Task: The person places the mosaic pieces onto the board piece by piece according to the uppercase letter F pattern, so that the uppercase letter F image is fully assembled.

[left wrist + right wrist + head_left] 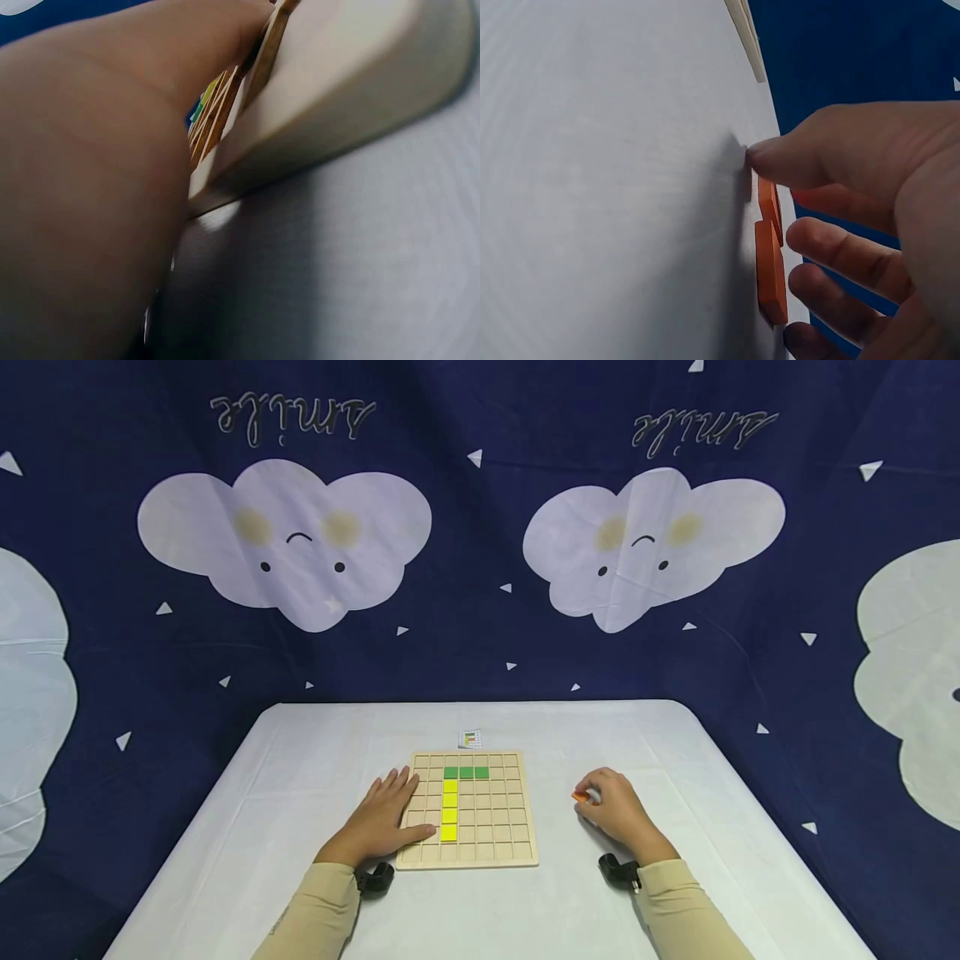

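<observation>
My left hand (386,818) lies spread over the left edge of a wooden grid board (495,853), thumb pointing in toward the yellow tiles. A row of green tiles (467,773) crosses the upper part of the board. Below its left end runs a column of yellow tiles (449,802). To the right of the board, my right hand (617,806) pinches an orange tile (580,796) between thumb and forefinger, low over the table. The right wrist view shows a second orange tile (770,274) beside it, near the other curled fingers.
A small printed card (470,739) with a colored grid pattern lies behind the board. The white-covered table (337,735) reaches back to a dark blue cloth (480,652) with clouds. A black wrist device (618,872) sits at the right sleeve, another (375,879) at the left.
</observation>
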A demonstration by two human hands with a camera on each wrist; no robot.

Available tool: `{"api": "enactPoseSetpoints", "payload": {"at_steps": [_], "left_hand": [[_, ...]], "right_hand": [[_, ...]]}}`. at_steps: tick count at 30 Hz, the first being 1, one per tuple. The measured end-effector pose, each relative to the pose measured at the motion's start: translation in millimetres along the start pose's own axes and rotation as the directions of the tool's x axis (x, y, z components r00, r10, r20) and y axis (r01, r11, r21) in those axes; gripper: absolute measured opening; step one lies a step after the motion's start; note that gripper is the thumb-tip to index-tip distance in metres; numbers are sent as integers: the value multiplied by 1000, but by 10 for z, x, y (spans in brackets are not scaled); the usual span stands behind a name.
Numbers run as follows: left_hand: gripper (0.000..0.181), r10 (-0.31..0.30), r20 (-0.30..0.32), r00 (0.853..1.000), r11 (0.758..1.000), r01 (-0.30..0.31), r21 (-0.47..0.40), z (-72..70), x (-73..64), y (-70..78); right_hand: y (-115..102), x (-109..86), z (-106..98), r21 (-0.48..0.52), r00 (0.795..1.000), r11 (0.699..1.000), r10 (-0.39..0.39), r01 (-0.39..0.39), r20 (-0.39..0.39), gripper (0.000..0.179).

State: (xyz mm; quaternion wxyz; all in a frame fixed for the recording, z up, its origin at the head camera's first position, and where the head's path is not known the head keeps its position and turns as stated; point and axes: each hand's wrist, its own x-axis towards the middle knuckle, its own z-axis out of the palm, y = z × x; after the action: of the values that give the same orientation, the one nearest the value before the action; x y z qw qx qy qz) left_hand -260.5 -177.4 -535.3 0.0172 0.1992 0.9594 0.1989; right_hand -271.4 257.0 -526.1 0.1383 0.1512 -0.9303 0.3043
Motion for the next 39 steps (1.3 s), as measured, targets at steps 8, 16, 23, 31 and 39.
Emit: {"api": "enactPoseSetpoints", "payload": {"at_steps": [8, 16, 23, 31, 39], "left_hand": [[109, -8, 10, 1000, 1000, 8, 14, 14, 15, -12], [108, 4, -4, 1000, 1000, -4, 4, 18, 6, -24], [107, 11, -4, 1000, 1000, -11, 1, 12, -1, -19], [107, 0, -2, 1000, 1000, 0, 4, 0, 3, 1], [107, 0, -2, 1000, 1000, 0, 1, 4, 2, -2]], "right_hand": [[25, -12, 12, -2, 1000, 1000, 27, -27, -7, 16], [24, -24, 15, -19, 998, 998, 57, -58, -16, 14], [3, -37, 57, 0, 998, 998, 56, -56, -35, 15], [-75, 2, 98, 20, 998, 998, 57, -56, -35, 18], [-155, 20, 138, 17, 999, 1000, 18, -17, -48, 17]]}}
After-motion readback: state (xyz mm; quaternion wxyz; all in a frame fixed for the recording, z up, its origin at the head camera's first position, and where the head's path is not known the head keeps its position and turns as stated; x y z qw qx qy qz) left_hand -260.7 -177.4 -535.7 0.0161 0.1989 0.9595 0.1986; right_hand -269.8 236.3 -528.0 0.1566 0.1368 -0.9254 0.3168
